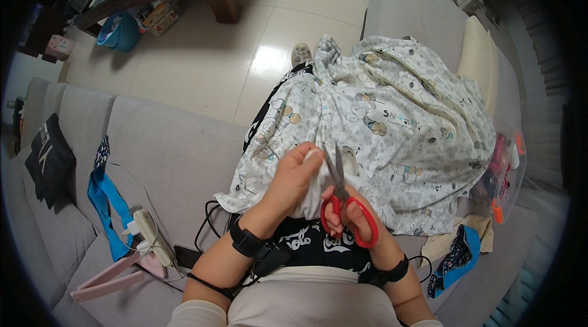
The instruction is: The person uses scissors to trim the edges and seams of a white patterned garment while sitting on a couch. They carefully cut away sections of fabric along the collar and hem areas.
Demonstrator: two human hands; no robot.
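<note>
A large white cotton cloth point(404, 97) printed with cartoon dogs lies spread over my lap and the sofa to the right. My left hand point(301, 166) pinches a bunched part of it between thumb and fingers. In my right hand point(353, 217) is a pair of scissors point(341, 191) with red handles, my fingers through the loops. The blades are parted and point away from me, just right of my left fingertips and over the cloth. Whether they touch the fabric I cannot tell.
On the grey sofa point(170, 143) at left lie a power strip point(154, 237) with plugs, a pink folding stand point(110, 279), a blue fabric strip point(103, 194) and a black cushion point(50, 161). To the right are another blue fabric piece point(459, 253) and a clear plastic box point(512, 180).
</note>
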